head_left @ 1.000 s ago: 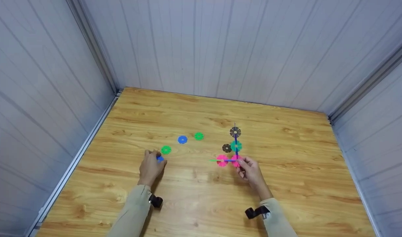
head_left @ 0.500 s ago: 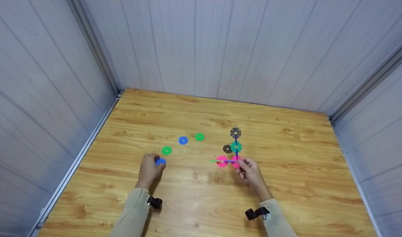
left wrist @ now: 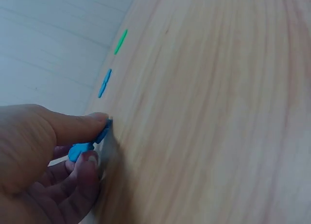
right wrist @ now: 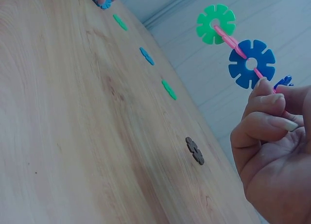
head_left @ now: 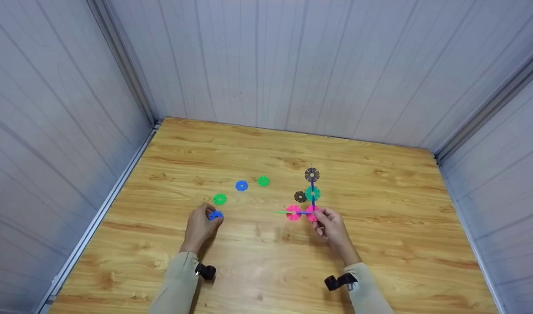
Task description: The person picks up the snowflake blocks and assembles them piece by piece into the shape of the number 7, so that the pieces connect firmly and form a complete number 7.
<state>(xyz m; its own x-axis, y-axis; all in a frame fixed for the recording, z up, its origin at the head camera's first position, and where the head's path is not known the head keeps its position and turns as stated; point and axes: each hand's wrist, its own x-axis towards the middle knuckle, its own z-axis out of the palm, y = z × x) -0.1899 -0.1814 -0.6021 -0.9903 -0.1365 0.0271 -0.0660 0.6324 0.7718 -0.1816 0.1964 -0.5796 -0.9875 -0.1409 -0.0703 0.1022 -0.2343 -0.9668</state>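
In the head view my left hand [head_left: 198, 229] pinches blue notched plastic discs [head_left: 216, 215] between thumb and fingers, low over the table. The left wrist view shows two blue parts at different tilts there; the fingers hide how they meet. My right hand [head_left: 334, 231] holds an L-shaped chain of interlocking discs by its corner pink disc [head_left: 311, 213]. One arm runs left through a blue disc [right wrist: 251, 63] and a second pink disc [head_left: 293, 213] to a green disc [right wrist: 215, 24]. The other arm reaches away through a teal disc [head_left: 312, 193] and a grey-brown disc [head_left: 312, 175].
Loose discs lie flat on the wooden table [head_left: 257, 270]: a green one [head_left: 220, 199] just beyond my left hand, a blue one [head_left: 241, 186], another green one [head_left: 263, 181], and a brown one [head_left: 300, 196] beside the chain. Pale panel walls [head_left: 271, 65] enclose the back and sides.
My left fingers have shifted on the blue discs, which show more between the fingertips now; that hand has drawn slightly nearer. The right hand and its chain stay nearly still.
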